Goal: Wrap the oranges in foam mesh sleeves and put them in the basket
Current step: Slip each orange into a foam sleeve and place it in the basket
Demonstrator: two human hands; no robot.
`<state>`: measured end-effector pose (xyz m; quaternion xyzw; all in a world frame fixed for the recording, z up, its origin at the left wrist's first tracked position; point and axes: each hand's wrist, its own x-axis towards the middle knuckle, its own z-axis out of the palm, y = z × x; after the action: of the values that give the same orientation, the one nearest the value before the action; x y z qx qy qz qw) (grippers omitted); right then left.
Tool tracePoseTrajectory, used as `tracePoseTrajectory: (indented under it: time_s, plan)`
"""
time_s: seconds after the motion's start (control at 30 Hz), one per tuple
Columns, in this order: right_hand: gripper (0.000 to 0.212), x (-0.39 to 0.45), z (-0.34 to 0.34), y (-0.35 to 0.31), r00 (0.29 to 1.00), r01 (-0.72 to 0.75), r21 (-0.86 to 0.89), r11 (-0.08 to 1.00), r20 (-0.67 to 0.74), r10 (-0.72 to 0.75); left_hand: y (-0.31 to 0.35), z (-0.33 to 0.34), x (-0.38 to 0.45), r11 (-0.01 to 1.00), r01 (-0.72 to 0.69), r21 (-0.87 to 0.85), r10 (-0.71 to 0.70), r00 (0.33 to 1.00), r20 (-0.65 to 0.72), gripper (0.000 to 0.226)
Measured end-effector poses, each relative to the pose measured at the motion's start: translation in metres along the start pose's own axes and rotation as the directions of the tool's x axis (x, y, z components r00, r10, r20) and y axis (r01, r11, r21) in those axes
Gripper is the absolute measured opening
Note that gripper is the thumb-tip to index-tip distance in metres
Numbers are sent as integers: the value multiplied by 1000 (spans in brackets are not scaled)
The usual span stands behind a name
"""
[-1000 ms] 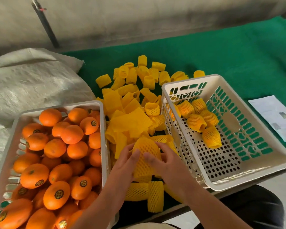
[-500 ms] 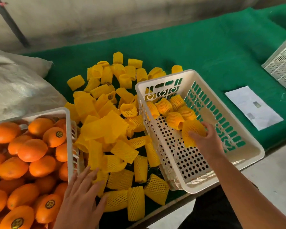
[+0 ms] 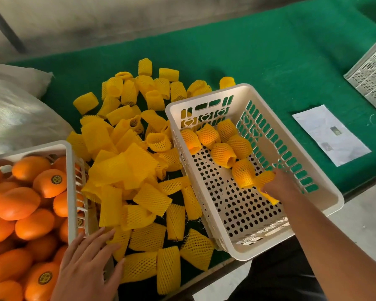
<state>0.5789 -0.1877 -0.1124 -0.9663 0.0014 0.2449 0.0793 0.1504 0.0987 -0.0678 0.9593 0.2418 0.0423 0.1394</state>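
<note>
At nine o'clock a white plastic crate point(image 3: 69, 170) with slotted walls holds a heap of smooth, glossy oranges point(image 3: 19, 203), oval to round, some bearing a small round dark sticker. Behind it, at ten o'clock, lies a crumpled pale woven sack point(image 3: 15, 114). The left hand point(image 3: 89, 263), at seven o'clock, lies flat with fingers spread and apart, gripping nothing; its fingertips touch the nearest foam mesh sleeves point(image 3: 139, 192), much as half a second ago. Those sleeves, yellow netted tubes, some flattened and some open-ended, are strewn in a loose pile over the green felt-like cloth of the desk point(image 3: 269, 61) from the centre toward twelve o'clock.

Right of centre stands the white basket point(image 3: 326, 205), rectangular, its floor punched with round holes and its walls cut with slots and heart shapes. Six wrapped oranges point(image 3: 223, 154) lie clustered in its far half. The right hand point(image 3: 276, 185), at four o'clock, is closed on a seventh wrapped orange point(image 3: 264, 180), which is now low against the basket's right wall, just beside the last of the cluster; half a second ago it was held higher. At three o'clock a white paper sheet point(image 3: 332, 135) lies flat; at two o'clock is the corner of a second white basket point(image 3: 374, 79).
</note>
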Motion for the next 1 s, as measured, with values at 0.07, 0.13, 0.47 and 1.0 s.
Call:
tracePoseTrajectory:
  time_s: [0.07,0.13,0.47,1.0]
  plan:
    - [61,2,5,-1,1000,15,-20,1000,16,-14,-1,0,0,1000,2,9,-2,1000,7,66]
    - [61,5,10,-2,1000,10,-51,999,17,-9,-1,0,0,1000,3,4,-3,1000,2,67]
    - [64,-37,-5,-12,972,94,5,996,-215,-91,2,-3,-3,995,9,-102,-13,999,-36,77]
    - [21,-179,54,-99,835,549,306,778,-163,-525,-25,-24,-17,927,234,-294,-293,940,-177,48]
